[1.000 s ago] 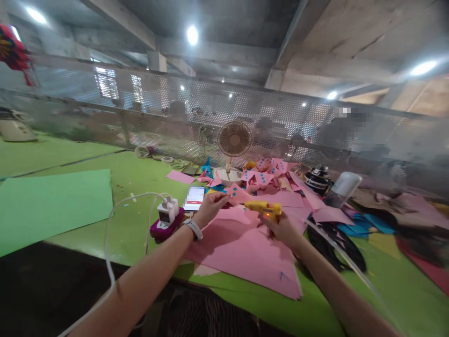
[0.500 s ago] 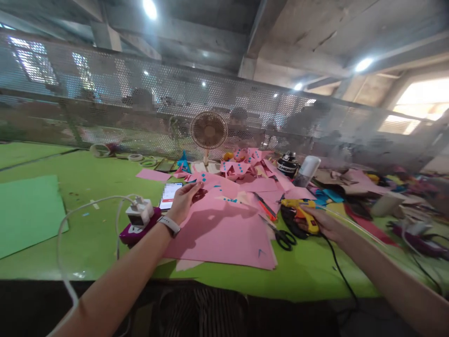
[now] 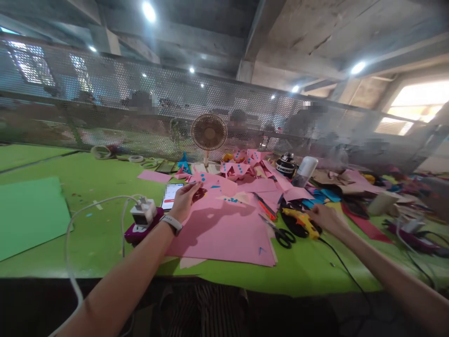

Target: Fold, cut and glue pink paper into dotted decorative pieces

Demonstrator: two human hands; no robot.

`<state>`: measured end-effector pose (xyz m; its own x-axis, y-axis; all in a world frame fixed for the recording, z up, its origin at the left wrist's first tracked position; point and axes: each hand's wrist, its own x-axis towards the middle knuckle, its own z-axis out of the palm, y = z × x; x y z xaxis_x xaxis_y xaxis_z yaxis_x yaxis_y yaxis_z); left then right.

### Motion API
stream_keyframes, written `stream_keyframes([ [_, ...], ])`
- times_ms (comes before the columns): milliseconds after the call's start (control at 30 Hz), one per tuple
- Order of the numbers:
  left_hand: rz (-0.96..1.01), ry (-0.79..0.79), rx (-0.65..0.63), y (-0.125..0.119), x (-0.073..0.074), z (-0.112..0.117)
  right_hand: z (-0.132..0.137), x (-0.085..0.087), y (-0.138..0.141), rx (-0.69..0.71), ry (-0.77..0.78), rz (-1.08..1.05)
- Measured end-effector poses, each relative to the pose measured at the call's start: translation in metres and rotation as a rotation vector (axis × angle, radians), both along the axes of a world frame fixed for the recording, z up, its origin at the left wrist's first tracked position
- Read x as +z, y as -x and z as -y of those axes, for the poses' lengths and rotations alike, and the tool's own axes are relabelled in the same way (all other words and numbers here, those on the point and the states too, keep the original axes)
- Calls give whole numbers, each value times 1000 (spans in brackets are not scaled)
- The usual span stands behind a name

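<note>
My left hand is closed in a pinch on the edge of a pink paper piece with blue dots, lifted slightly over a stack of big pink sheets. A white watch sits on that wrist. My right hand lies low on the green table, its fingers wrapped round the handle end of a yellow glue gun that rests on the table. The gun's black cord trails back toward me.
Black scissors and an orange cutter lie between the pink stack and the gun. A phone, a white plug block with cable, a small fan, a bottle and a green sheet surround them. A mesh fence runs behind.
My right hand carried the glue gun from over the pink sheets to the right and set it down on the table. The view swung right. My left hand kept its paper.
</note>
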<state>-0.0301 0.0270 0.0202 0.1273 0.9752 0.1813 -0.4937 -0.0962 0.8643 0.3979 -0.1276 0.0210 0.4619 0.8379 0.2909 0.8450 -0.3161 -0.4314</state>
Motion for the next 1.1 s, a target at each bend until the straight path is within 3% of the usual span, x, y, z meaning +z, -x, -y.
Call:
stream_keyframes([
  [67, 2, 0, -2, -1, 0, 0, -11, 3, 24, 85, 6, 136],
  [200, 30, 21, 4, -1, -2, 1, -56, -4, 94, 375, -69, 98],
  [300, 47, 37, -4, 1, -3, 1, -97, -15, 138, 461, -71, 50],
  [400, 50, 45, -16, 2, -5, -1, -129, -27, 164, 489, -61, 8],
  [567, 57, 54, -36, 1, -6, -1, -150, -42, 176, 460, -36, -28],
  [867, 20, 39, -60, -2, -10, 0, -156, -53, 170, 453, -61, -124],
  [1100, -14, 54, -56, -2, -11, -1, -160, -58, 163, 413, -123, -321],
])
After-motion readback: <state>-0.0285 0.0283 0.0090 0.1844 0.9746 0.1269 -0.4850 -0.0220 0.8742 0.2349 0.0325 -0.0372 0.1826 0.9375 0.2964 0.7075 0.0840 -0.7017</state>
